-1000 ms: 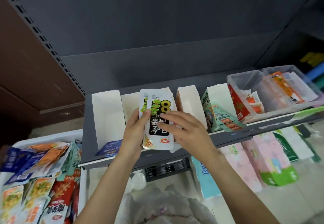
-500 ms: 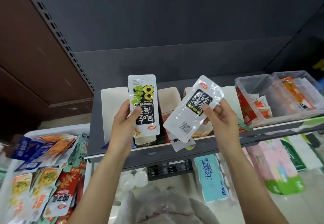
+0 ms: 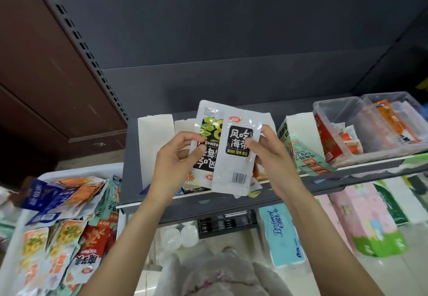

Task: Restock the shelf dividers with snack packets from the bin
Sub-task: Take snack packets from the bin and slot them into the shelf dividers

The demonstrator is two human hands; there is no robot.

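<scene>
Left hand (image 3: 172,156) pinches green-black white snack packet (image 3: 206,142), right hand (image 3: 269,156) pinches overlapping white black-label packet (image 3: 234,156) above grey metal shelf (image 3: 231,199)'s white cardboard dividers (image 3: 155,142); white packet-filled bin (image 3: 69,226) at 8 o'clock.

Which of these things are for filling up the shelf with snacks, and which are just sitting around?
For the job:
- the two white seaweed packets, one in the right hand, one in the left hand
- white shelf dividers
- white bin of snack packets

Just lying about:
- clear plastic tubs on the shelf
- tissue packs below
- brown cabinet
</scene>
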